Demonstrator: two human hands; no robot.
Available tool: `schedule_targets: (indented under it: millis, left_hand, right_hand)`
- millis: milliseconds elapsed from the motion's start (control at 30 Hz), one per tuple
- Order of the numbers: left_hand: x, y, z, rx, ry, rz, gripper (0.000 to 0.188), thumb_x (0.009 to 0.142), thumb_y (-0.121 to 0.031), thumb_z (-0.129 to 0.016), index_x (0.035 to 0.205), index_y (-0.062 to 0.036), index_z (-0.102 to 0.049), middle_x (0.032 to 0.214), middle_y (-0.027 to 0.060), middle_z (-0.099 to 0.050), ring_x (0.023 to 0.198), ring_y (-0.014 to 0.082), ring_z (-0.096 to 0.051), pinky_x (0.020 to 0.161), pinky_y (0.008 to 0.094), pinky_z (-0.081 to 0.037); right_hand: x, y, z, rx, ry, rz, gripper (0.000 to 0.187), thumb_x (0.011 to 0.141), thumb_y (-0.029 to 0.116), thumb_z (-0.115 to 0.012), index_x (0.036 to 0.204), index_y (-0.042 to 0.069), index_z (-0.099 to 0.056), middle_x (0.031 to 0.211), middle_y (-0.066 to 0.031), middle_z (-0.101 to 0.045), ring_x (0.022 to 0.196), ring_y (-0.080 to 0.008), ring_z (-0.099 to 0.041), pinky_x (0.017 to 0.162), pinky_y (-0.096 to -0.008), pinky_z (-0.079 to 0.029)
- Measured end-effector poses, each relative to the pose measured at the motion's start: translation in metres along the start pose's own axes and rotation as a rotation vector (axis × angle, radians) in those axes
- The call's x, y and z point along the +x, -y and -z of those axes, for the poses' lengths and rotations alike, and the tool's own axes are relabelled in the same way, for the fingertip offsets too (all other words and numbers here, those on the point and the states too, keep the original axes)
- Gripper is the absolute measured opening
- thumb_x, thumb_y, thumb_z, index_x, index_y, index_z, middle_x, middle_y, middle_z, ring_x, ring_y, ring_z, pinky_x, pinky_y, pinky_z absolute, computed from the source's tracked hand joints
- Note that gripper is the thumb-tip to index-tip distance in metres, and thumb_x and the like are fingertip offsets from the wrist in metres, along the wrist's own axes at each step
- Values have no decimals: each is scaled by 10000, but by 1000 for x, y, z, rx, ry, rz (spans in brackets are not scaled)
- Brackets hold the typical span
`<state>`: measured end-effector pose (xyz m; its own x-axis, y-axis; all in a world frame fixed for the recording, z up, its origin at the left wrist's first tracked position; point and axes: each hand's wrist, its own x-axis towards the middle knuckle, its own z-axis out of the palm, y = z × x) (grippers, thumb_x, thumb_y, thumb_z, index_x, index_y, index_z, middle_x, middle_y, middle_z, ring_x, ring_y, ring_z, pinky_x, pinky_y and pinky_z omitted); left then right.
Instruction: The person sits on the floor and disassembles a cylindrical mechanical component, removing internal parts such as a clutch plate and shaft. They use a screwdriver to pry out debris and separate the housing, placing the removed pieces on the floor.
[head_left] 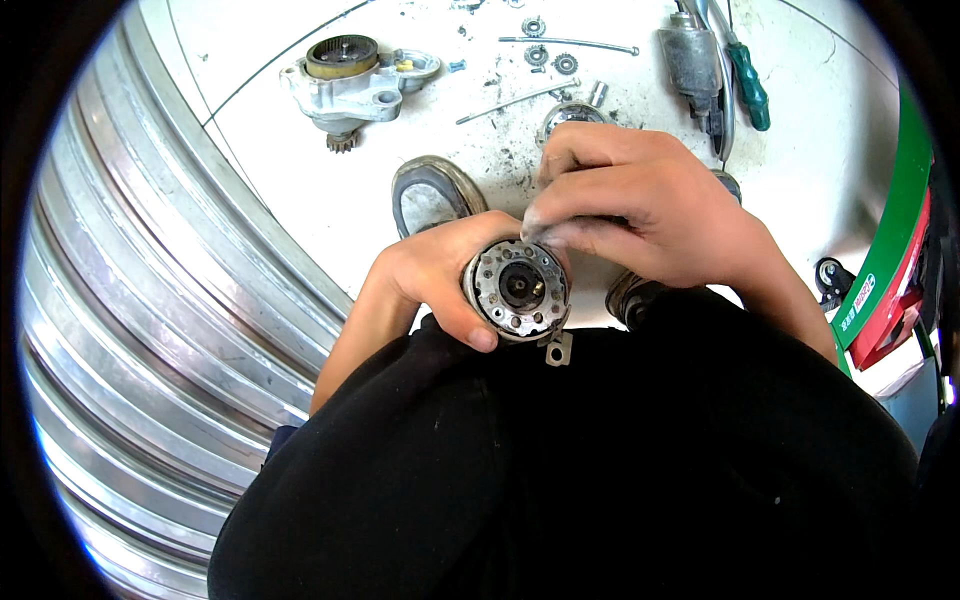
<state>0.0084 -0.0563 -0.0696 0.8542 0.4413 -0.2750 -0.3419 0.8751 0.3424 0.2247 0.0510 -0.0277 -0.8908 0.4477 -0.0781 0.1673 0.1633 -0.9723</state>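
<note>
My left hand [425,275] is wrapped round a cylindrical motor housing [492,300], its round metal end facing up. The end plate has a ring of small holes and a dark round opening in the middle. A small metal tab with a hole [558,349] juts from the near side of the housing. My right hand [650,205] is closed in a pinch at the housing's far rim, thumb and fingertips pressed together. Whatever may be between those fingertips is hidden. Just beyond that hand, a round metal cap [570,113] lies on the floor, partly covered by the fingers.
On the pale floor lie a grey cast gear housing [355,92], several small gears [566,64], a long bolt [570,44], a solenoid [692,65] and a green-handled screwdriver [748,85]. Ribbed metal [165,300] fills the left side. A green curved edge [890,240] stands at right.
</note>
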Motion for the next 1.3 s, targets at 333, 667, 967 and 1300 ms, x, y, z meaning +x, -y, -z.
schedule_targets:
  millis: [333,667,967,1300]
  left_hand:
    - [-5,-11,-7,27,-107,100,817,547,-265,-919,1197,85,-568,1070,146,-687,951,194,-677,843,284,-544]
    - [-9,-9,-9,-50,-115,59,855,544,-214,-919,1249,73,-531,1105,144,-662,998,204,-660,870,299,-538]
    - [6,-8,-3,131,92,30,797,582,-214,-902,1229,61,-526,1071,126,-660,967,186,-661,838,295,-546]
    - [2,-12,-9,174,-30,37,673,586,-218,-889,1128,60,-602,1033,136,-704,915,188,-690,786,286,-555]
  right_hand:
    - [1,10,1,13,172,11,85,819,170,-723,877,107,-722,847,-31,-593,788,-215,-629,669,-355,-493]
    - [-2,11,-7,-154,199,91,142,862,117,-639,997,95,-599,993,-60,-558,748,-238,-632,576,-372,-490]
    - [-2,13,-3,159,349,-44,235,791,23,-698,995,76,-593,960,-98,-506,799,-295,-583,643,-393,-459]
    - [-9,20,-5,-22,327,-41,260,769,-8,-654,1003,30,-548,968,-125,-496,826,-298,-567,683,-401,-471]
